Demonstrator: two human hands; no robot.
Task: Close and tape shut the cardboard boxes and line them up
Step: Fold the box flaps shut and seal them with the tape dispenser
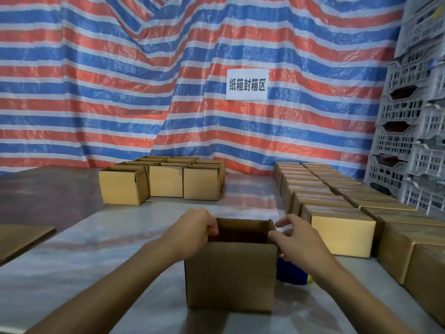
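Note:
An open cardboard box (231,276) stands on the table right in front of me, its flaps up and its inside dark. My left hand (192,232) grips the box's left flap, fingers curled over the top edge. My right hand (298,239) is at the right flap, thumb pressing on the edge and fingers spread above it. A blue tape dispenser (291,273) lies behind the box on its right, mostly hidden by my right arm.
Several open boxes (166,179) cluster at the far middle of the shiny table (84,249). Two rows of closed boxes (342,208) run along the right side. Flat cardboard (21,237) lies at the left edge. Grey plastic crates (414,116) stack at the right.

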